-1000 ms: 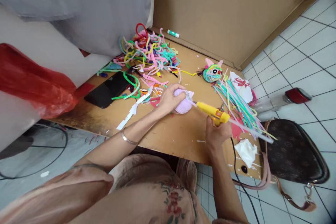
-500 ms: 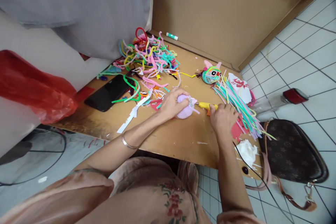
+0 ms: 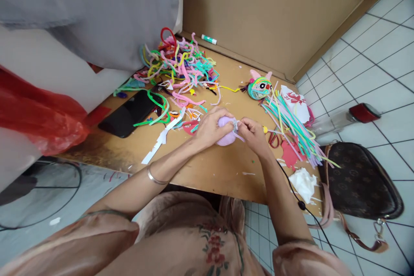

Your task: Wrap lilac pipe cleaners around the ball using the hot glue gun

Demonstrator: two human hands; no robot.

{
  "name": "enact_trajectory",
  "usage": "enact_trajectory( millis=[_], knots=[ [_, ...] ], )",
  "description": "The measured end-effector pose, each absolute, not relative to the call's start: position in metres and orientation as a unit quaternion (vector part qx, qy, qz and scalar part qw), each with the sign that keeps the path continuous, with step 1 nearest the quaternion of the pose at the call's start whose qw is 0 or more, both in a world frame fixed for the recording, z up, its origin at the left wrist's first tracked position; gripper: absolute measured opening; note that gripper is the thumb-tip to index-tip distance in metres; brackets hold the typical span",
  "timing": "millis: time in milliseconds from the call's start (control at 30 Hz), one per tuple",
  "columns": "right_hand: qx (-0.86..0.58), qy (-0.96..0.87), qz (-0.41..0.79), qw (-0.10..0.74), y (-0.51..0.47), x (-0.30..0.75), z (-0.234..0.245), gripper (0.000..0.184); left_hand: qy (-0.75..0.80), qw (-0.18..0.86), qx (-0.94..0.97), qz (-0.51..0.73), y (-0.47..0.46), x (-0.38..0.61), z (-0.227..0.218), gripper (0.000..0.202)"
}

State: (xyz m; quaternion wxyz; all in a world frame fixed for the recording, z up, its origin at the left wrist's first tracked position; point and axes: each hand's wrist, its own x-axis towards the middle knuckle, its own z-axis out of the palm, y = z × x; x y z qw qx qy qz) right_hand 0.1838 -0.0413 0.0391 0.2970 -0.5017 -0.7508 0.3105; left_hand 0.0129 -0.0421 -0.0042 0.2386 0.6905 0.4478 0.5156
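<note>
A lilac ball wound from pipe cleaners [image 3: 225, 136] sits low over the table in front of me, with a loose strand sticking out at its right. My left hand [image 3: 209, 127] is wrapped round its left and upper side, thumb across the top. At its right edge the fingertips of my right hand [image 3: 254, 134] are pinched together, and what exactly lies between them is hidden. Just beyond my right hand shows a small yellow piece of the glue gun [image 3: 265, 130], the rest being covered by the hand.
Tangled pipe cleaners [image 3: 184, 62] lie at the back left, near a black phone [image 3: 127, 114]. A colourful ball figure with pink ears [image 3: 259, 86] and straight pipe cleaners [image 3: 291, 123] are at the right. Beside them are scissors [image 3: 273, 140], a crumpled tissue [image 3: 303, 184] and a brown bag [image 3: 362, 181].
My right hand has let go of the yellow glue gun and moved left to the lilac ball, closing its fingertips there. My left hand keeps its hold.
</note>
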Motion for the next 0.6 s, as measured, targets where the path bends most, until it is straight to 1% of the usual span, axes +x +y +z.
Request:
enact_trajectory(
  millis=[67,133,300,467,600],
  knots=[
    [-0.510,-0.684,0.365,0.372,-0.042,0.179,0.026,0.030,0.453,0.240,0.685,0.517,-0.042,0.012,-0.004,0.014],
    [-0.513,-0.627,0.401,0.427,-0.043,0.172,0.015,0.028,0.458,0.242,0.682,0.516,-0.042,0.012,-0.003,0.014],
    [-0.494,-0.520,0.460,0.523,-0.043,0.162,0.000,0.024,0.462,0.250,0.677,0.516,-0.043,0.012,0.000,0.013],
    [-0.494,-0.466,0.478,0.557,-0.044,0.157,0.000,0.020,0.461,0.256,0.678,0.512,-0.044,0.012,0.001,0.014],
    [-0.510,-0.445,0.482,0.556,-0.044,0.153,0.002,0.026,0.462,0.262,0.679,0.506,-0.044,0.012,0.002,0.014]
  ],
)
